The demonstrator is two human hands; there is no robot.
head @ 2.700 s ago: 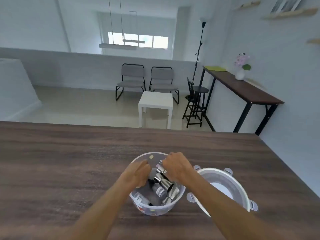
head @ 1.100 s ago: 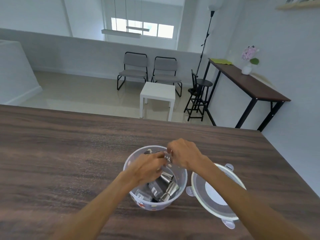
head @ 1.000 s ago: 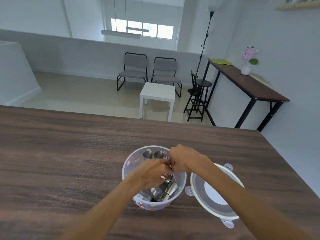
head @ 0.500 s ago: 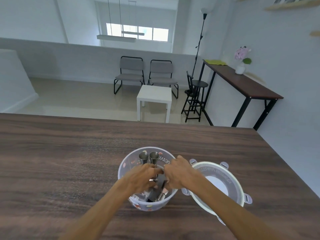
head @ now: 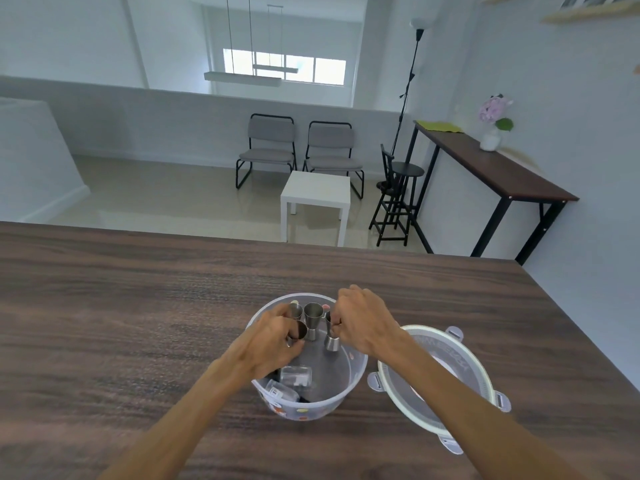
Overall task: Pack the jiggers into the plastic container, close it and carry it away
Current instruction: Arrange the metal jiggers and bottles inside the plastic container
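Both forearms bare, reaching forward from bottom edge, converging toward centre. Left hand: palm down, wrist slightly bent, fingers curled in pinch grip, thumb and forefinger closed on small metal jigger. Right hand: back of hand up, knuckles raised, fingers curled tight, tips pinching upright jigger by its upper half. Hands near each other, not touching. Right forearm runs diagonally from lower right; left from lower left.
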